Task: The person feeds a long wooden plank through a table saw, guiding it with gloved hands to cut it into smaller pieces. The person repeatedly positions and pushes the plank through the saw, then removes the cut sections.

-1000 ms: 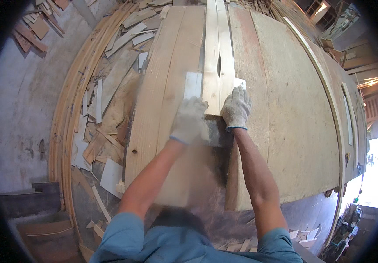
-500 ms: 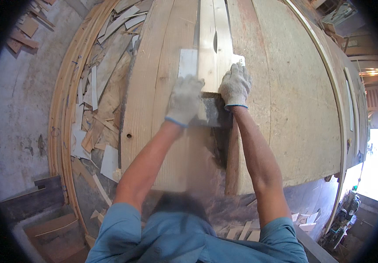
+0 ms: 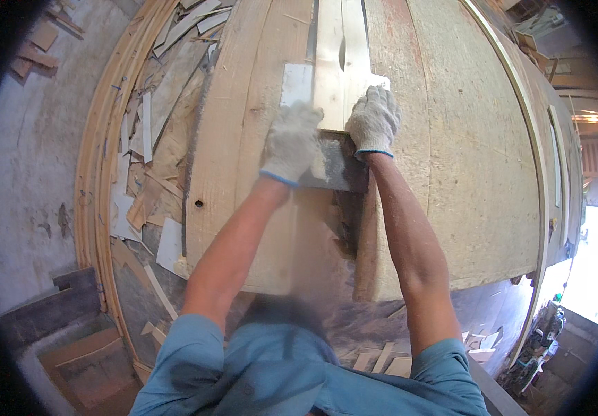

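Observation:
Two pale wooden strips (image 3: 329, 90) lie side by side, running away from me, with a dark slit in the seam between them. My right hand (image 3: 375, 125), in a knitted glove, grips the near right corner of the strips, its fingers close together over the edge. A small white piece (image 3: 378, 81) shows at its fingertips. My left hand (image 3: 291, 141), also gloved and blurred, presses at the strips' left side; how its fingers close is unclear. Beyond it lies a white rectangular piece (image 3: 297, 82). A dark, worn plate (image 3: 344, 163) shows between my wrists, below the strips' near ends.
The broad wooden bench top (image 3: 479, 173) has a dark gap (image 3: 344, 222) at its near side and a small hole at left. Wood scraps (image 3: 150, 201) are heaped along the left, beside long wooden battens (image 3: 98, 173). Machinery (image 3: 542, 347) stands at lower right.
The whole view has shifted slightly. My hands and the strips' near ends sit a little farther from me, and slightly more of the dark plate shows.

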Tool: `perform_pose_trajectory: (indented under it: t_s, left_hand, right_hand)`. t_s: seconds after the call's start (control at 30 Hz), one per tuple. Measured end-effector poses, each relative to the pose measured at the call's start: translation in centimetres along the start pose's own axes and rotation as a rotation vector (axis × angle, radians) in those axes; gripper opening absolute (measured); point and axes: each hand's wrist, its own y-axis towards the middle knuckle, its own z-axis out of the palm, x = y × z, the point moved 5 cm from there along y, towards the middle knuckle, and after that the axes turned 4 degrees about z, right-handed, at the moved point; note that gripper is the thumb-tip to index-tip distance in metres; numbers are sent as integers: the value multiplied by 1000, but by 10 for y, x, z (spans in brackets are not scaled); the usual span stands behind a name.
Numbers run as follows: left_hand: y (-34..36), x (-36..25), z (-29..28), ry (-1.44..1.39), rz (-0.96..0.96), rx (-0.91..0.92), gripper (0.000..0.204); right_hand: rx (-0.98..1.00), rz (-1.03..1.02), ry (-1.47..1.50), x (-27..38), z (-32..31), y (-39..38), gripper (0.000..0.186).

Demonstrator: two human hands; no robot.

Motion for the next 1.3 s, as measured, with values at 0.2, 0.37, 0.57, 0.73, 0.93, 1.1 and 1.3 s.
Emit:
perform_pose_trajectory:
  t_s: [0.2,0.37,0.57,0.73,0.93,1.1,1.3]
  left_hand:
    - [0,1,2,1,15,-100,44]
    - [3,3,3,35,-16,-81,40]
    - [8,3,-1,-4,-15,-53,40]
    - [4,-8,-6,62,-30,-17,43]
    - [1,2,2,-35,-21,-81,47]
    - [2,-6,-5,61,29,-153,34]
    - [3,0,-1,-3,-22,-86,43]
  right_hand:
    - [5,17,2,-4,7,3,47]
    - [21,-14,9,4,1,6,40]
    - [-62,-72,19,-3,8,7,31]
    - [19,18,10,0,1,4,45]
    - [4,26,34,0,3,3,45]
    - [-20,23,12,-6,9,3,45]
    - [47,52,20,-4,8,3,48]
